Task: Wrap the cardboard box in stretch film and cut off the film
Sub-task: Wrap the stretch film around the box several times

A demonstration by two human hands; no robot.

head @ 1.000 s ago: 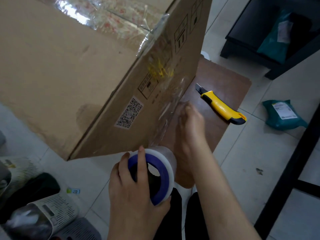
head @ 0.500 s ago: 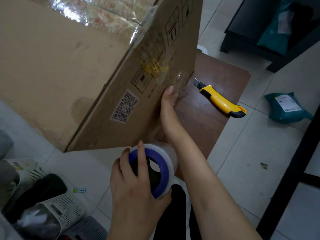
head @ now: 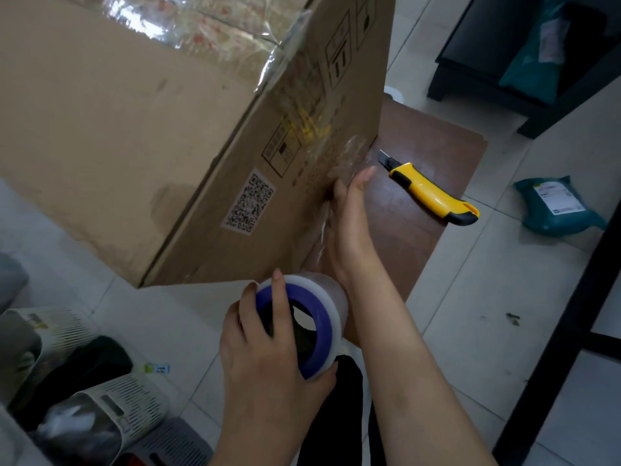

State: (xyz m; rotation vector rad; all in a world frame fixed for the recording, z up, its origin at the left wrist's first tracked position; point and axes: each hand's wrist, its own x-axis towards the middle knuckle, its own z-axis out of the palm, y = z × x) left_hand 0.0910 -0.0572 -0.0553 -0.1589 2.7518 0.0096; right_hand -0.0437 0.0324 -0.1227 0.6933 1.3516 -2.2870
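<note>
Brown cardboard box (head: 134, 129) (black-and-white QR label), yellow-and-black utility knife (head: 433, 193), blue-cored film roll (head: 309, 327).

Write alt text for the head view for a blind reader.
The left hand grips a clear stretch-film roll with a purple core while the right hand presses film against a large brown cardboard box. A yellow utility knife lies on a brown board nearby.

Before me, a large brown cardboard box (head: 127, 129) shows clear film (head: 201, 28) glinting over its top and its QR-labelled side. The stretch film roll (head: 324, 334), purple-cored, is held just below its bottom edge. A yellow utility knife (head: 433, 193) lies beside the box, blade out.
</note>
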